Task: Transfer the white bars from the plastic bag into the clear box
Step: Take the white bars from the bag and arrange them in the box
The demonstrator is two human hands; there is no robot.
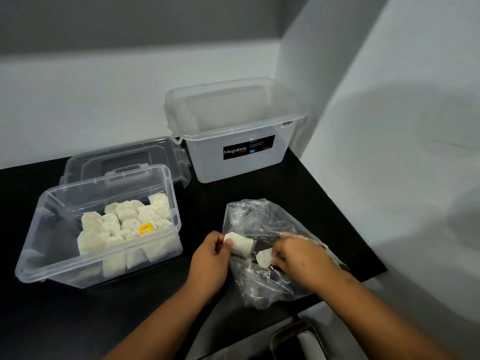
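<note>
White speckled bar [239, 244], pinched by left hand [211, 258], long axis left-right; clear plastic box [46, 245] lies leftward. Right hand [298, 257] grips second bar [263, 258] inside crumpled plastic bag [259, 219].

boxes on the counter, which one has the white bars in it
The clear box at the left, nearest the left hand, holds the white bars. The Megabox-labelled box at the back shows none.

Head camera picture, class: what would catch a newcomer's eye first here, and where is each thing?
First, the two hands at the bottom centre: the left hand holds a white bar, and the right hand grips another bar at the crumpled plastic bag. To the left stands a clear box packed with bars. An empty frosted box sits behind.
</note>
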